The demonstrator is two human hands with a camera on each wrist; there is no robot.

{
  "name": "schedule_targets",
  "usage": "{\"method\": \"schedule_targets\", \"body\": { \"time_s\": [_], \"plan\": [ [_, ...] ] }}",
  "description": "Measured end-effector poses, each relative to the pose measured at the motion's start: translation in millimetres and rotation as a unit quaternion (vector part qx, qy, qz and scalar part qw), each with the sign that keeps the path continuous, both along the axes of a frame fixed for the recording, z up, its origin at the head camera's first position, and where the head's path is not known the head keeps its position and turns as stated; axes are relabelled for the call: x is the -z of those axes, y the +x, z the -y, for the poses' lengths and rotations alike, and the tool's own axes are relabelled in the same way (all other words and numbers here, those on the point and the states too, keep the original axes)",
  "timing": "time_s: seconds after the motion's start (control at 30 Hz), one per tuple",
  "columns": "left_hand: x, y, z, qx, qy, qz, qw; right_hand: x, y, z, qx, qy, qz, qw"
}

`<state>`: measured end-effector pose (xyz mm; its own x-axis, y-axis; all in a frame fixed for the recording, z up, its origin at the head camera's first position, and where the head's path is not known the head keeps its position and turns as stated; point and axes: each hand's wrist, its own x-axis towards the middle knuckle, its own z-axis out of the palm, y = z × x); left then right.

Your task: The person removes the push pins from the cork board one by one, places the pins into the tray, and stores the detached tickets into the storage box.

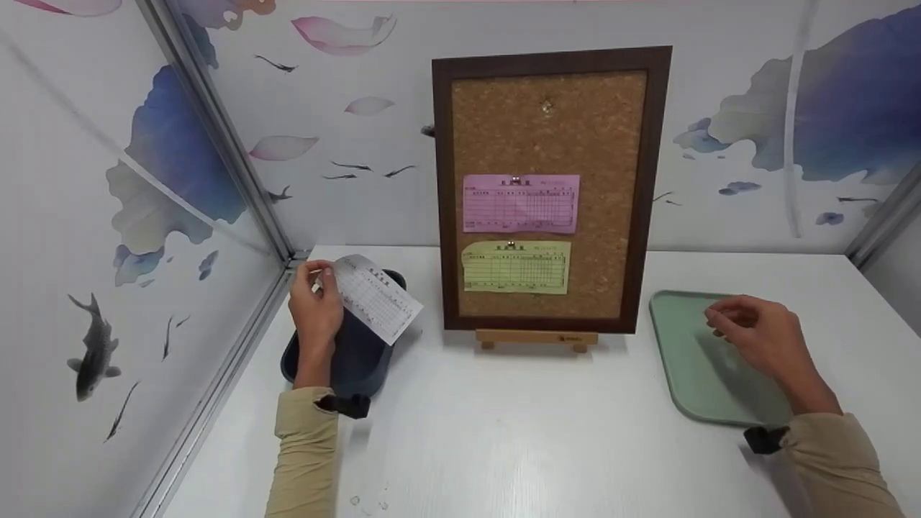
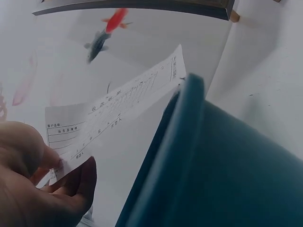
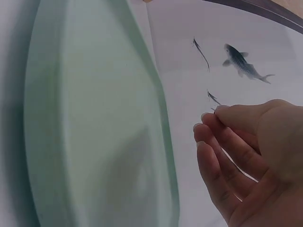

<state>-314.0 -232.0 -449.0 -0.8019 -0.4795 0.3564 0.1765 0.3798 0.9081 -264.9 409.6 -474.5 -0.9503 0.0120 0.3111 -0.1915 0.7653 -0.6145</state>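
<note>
Over the dark blue bin (image 1: 352,356), my left hand (image 1: 316,298) pinches a white printed form (image 1: 378,298) by one end, between thumb and fingers (image 2: 87,182). The form slants down to the right, its far end beside the bin's rim in the left wrist view. My right hand (image 1: 759,334) is above the green tray (image 1: 683,374). Its thumb and index fingertips (image 3: 208,118) meet at a tiny thin dark object; what it is I cannot tell. A framed corkboard (image 1: 547,144) bears a pink form (image 1: 521,205) and a yellow-green form (image 1: 515,267), each pinned at its top.
The corkboard stands on a small wooden easel (image 1: 536,337) between bin and tray. One more pin (image 1: 547,108) is stuck near the board's top. Behind the white table (image 1: 504,446) rise patterned wall panels (image 1: 345,194), with a metal frame post (image 1: 223,137) at the left.
</note>
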Motion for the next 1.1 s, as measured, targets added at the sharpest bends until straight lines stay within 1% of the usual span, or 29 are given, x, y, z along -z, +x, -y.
{"method": "schedule_targets", "body": {
  "time_s": [0.1,0.17,0.33,0.4,0.43,0.53,0.67,0.77,0.87,1.0,1.1],
  "plan": [
    [1.6,-0.9,0.6,-0.007,-0.005,0.008,0.9999,1.2,0.2,-2,-0.007,0.005,0.017,0.9998],
    [1.9,-0.3,1.4,-0.009,0.001,0.008,0.9999,2.0,0.3,-2,-0.013,0.009,0.034,0.9993],
    [-1.8,2.6,5.7,-0.012,0.031,-0.014,0.9994,3.3,-0.1,-1,-0.024,0.020,0.077,0.9965],
    [-3.8,3.6,8.7,-0.017,0.026,-0.017,0.9994,3.1,-0.4,0,-0.026,0.024,0.092,0.9951],
    [-4.4,3.8,10.7,-0.018,0.020,-0.016,0.9995,3.2,-0.7,0,-0.028,0.028,0.098,0.9944],
    [-5.9,6.1,16.0,-0.016,-0.007,0.008,0.9998,2.8,-1.1,0,-0.033,0.038,0.107,0.9929],
    [-3.6,8.9,22.0,-0.002,-0.050,0.041,0.9979,4.1,-1.5,-1,-0.039,0.051,0.110,0.9919],
    [-0.1,9.0,25.6,-0.001,-0.093,0.040,0.9949,5.6,-1.6,-1,-0.044,0.057,0.118,0.9905],
    [1.9,8.6,28.5,-0.007,-0.134,0.036,0.9902,6.6,-1.3,-2,-0.050,0.057,0.127,0.9890],
    [2.6,9.3,32.4,-0.010,-0.164,0.043,0.9854,7.6,-1.0,-3,-0.057,0.059,0.137,0.9872],
    [4.2,9.8,34.0,-0.001,-0.182,0.046,0.9823,8.6,-1.1,-4,-0.063,0.059,0.147,0.9854]
  ]
}}
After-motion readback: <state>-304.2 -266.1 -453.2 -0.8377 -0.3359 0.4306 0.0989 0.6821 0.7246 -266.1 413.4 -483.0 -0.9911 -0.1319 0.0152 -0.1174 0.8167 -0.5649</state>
